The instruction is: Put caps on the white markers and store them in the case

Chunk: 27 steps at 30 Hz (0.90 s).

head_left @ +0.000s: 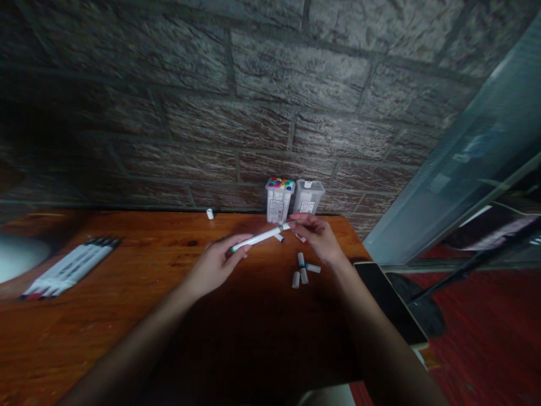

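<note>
A white marker (264,235) with a green tip at its near end is held at a slant above the table. My left hand (213,262) is closed on its lower left end, thumb and fingers pinching the barrel. At the upper right end, my right hand (318,237) grips the marker with its fingertips; whether a cap sits in those fingers I cannot make out. Several loose caps (303,274) lie on the table below my right hand. Behind the held marker, a dark-ended white piece (279,238) shows in part.
A clear box of colourful markers (276,211) and a second translucent box (307,194) stand against the stone wall. One white cap (210,213) is near the table's back edge. Several markers (74,268) lie side by side at left. A black tablet-like slab (391,301) lies at right.
</note>
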Tool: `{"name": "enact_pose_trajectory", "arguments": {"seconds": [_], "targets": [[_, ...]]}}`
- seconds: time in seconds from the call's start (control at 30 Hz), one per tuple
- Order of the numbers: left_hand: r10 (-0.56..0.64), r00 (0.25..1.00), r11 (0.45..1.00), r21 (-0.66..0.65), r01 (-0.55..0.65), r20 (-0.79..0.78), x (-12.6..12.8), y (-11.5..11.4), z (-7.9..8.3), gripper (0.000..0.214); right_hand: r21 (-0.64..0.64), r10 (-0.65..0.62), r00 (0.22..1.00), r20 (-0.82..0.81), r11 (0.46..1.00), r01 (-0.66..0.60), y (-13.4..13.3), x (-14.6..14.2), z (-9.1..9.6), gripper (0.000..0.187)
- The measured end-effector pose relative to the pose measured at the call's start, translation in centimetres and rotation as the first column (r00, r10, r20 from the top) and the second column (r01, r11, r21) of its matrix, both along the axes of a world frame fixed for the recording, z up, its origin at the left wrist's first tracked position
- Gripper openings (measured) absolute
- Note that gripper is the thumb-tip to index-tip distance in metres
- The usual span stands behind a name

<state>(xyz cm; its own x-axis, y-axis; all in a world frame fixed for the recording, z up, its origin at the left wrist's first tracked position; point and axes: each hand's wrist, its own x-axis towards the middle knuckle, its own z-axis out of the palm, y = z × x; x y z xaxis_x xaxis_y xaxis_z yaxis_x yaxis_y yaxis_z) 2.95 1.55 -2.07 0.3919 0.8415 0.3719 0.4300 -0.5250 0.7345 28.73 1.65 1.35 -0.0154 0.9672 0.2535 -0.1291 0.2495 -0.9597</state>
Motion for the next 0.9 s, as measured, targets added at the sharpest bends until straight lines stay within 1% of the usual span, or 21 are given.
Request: {"name": "enact_pose_trajectory", "arguments": {"seconds": [0.07,0.17,0.23,0.33,0.4,0.43,0.47,0.53,0.6,0.67,0.73,0.77,0.9], "targets": [[-0.026,0.999,1.000,0.014,0.026,-0.033,0.0,-0.1,0.1,0.036,0.012,0.067,0.996,0.067,0.998,-0.068,-0.1,0.0,-0.1,0.023],[-0.077,0.993,0.997,0.017,0.079,-0.093,0.0,-0.4,0.4,0.035,-0.018,0.130,0.971,0.203,0.992,-0.129,-0.5,0.1,-0.3,0.022],[-0.105,0.982,0.994,0.012,0.108,-0.157,0.0,-0.7,0.6,0.034,-0.053,0.135,0.947,0.291,0.991,-0.124,-0.7,0.0,-0.3,0.027],[-0.143,0.945,0.988,0.017,0.155,-0.294,0.3,-1.3,1.0,0.029,-0.025,0.056,0.936,0.347,0.998,-0.050,-0.9,-0.7,-0.3,0.041],[-0.158,0.919,0.984,0.021,0.177,-0.361,0.6,-1.8,1.1,0.030,0.005,-0.020,0.962,0.273,1.000,0.020,-1.0,-1.5,-0.3,0.048],[-0.166,0.908,0.982,0.019,0.188,-0.384,0.8,-2.1,1.2,0.030,-0.011,-0.042,0.981,0.190,0.999,0.045,-1.0,-2.0,-0.3,0.050],[-0.177,0.899,0.980,0.014,0.199,-0.402,1.0,-2.4,1.2,0.030,-0.054,-0.043,0.995,0.089,0.997,0.048,-1.0,-2.4,-0.3,0.051],[-0.209,0.878,0.973,-0.005,0.229,-0.430,1.4,-2.8,1.1,0.029,-0.160,-0.015,0.993,-0.113,0.987,-0.003,-1.1,-3.2,-0.3,0.051],[-0.231,0.860,0.969,-0.025,0.247,-0.454,1.7,-3.2,1.1,0.029,-0.235,0.041,0.969,-0.242,0.967,-0.100,-1.3,-3.6,-0.2,0.050],[-0.239,0.852,0.967,-0.037,0.251,-0.467,1.9,-3.4,1.2,0.031,-0.262,0.111,0.948,-0.299,0.945,-0.193,-1.4,-3.7,-0.2,0.050],[-0.238,0.850,0.968,-0.040,0.249,-0.470,2.0,-3.4,1.3,0.034,-0.257,0.176,0.928,-0.328,0.929,-0.267,-1.3,-3.5,-0.2,0.052],[-0.239,0.850,0.968,-0.041,0.249,-0.470,2.0,-3.5,1.4,0.035,-0.243,0.197,0.923,-0.331,0.927,-0.285,-1.3,-3.4,-0.3,0.052],[-0.231,0.854,0.968,-0.024,0.249,-0.466,2.0,-3.6,1.3,0.036,-0.192,0.205,0.943,-0.263,0.947,-0.259,-1.2,-3.5,-0.8,0.053]]}}
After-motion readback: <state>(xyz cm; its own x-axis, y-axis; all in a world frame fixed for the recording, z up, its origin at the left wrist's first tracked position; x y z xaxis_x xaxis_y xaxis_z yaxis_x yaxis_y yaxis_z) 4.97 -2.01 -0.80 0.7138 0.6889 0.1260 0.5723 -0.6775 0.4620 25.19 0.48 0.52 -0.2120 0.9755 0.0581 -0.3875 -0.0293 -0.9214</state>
